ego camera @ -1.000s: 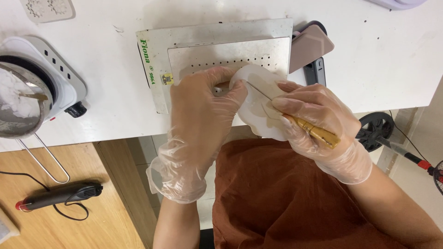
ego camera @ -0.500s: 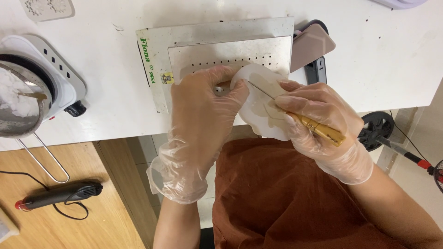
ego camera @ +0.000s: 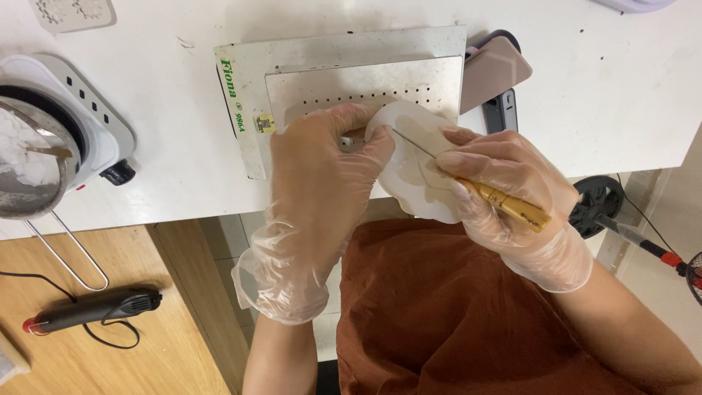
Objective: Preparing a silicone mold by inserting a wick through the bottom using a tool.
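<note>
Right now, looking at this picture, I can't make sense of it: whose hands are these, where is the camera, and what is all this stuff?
The camera sits on the person's head and looks down, so you see their own two hands in thin clear gloves. The left hand steadies a white scalloped piece at the table edge. The right hand holds a thin needle tool with a wooden handle, its point on that piece. Behind lies a square metal plate with small holes on the white table. At the far left stands a small white hotplate carrying a metal pot of white lumps. A pink phone lies beside the plate. On the wooden surface below lies a black corded tool.
</note>
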